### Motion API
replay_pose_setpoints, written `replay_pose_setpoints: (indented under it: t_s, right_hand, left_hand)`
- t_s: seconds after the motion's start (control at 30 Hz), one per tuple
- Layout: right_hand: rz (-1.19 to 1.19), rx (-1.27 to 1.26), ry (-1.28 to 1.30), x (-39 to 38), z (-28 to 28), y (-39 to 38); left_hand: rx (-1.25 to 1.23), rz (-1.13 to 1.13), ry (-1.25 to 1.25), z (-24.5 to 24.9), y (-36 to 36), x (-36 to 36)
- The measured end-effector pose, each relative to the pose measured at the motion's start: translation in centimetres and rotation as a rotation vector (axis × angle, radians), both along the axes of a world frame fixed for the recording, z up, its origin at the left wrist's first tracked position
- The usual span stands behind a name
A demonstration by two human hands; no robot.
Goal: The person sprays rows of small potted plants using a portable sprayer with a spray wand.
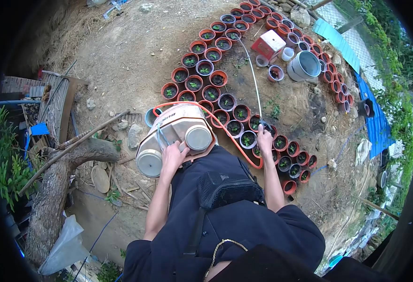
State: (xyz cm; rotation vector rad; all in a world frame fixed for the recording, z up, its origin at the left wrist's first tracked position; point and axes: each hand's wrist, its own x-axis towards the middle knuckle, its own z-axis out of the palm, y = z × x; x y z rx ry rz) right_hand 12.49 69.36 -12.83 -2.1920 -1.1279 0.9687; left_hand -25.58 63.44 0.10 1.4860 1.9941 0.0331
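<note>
A pale, dirt-stained sprayer tank [174,120] with two round caps hangs at my front left. My left hand [173,157] grips its near edge between the caps, beside a light blue cord, with the fingers bent; exactly what they grasp is partly hidden. In my right hand [265,141] is the dark handle of a spray wand [254,77]. The long thin tube reaches away from me, its tip over the potted seedlings. An orange hose [227,134] loops from the tank toward my right hand. Below the wand stand rows of reddish-brown pots [226,101] with small green plants in dark soil.
A metal bucket [304,66] and a red-and-white box [268,44] stand beyond the wand. More pots [331,75] line the right side, near blue sheeting [377,127]. At left are a tree trunk [51,202] and a leaning stick [70,152].
</note>
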Motion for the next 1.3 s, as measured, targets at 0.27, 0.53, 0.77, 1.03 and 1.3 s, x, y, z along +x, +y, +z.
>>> replay_pose_setpoints:
  t_s: [0.27, 0.53, 0.77, 1.03, 1.3]
  right_hand:
    - [0.01, 0.004, -0.028, -0.7, -0.3, 0.9]
    - [0.007, -0.003, -0.043, -0.8, 0.1, 1.7]
    - [-0.007, -0.028, -0.015, -0.5, -0.1, 1.8]
    - [-0.017, -0.019, -0.051, -1.0, 0.1, 2.6]
    - [-0.023, -0.028, -0.058, -1.0, 0.7, 4.3]
  left_hand:
    - [0.011, -0.003, 0.006, -0.3, -0.3, 0.0]
    - [0.017, 0.008, 0.006, 0.0, -0.3, 0.2]
    - [-0.037, 0.006, -0.012, 0.2, -0.2, 0.2]
    - [0.016, -0.009, 0.005, 0.3, -0.2, 0.4]
    - [0.005, -0.017, -0.001, 0.1, 0.0, 0.3]
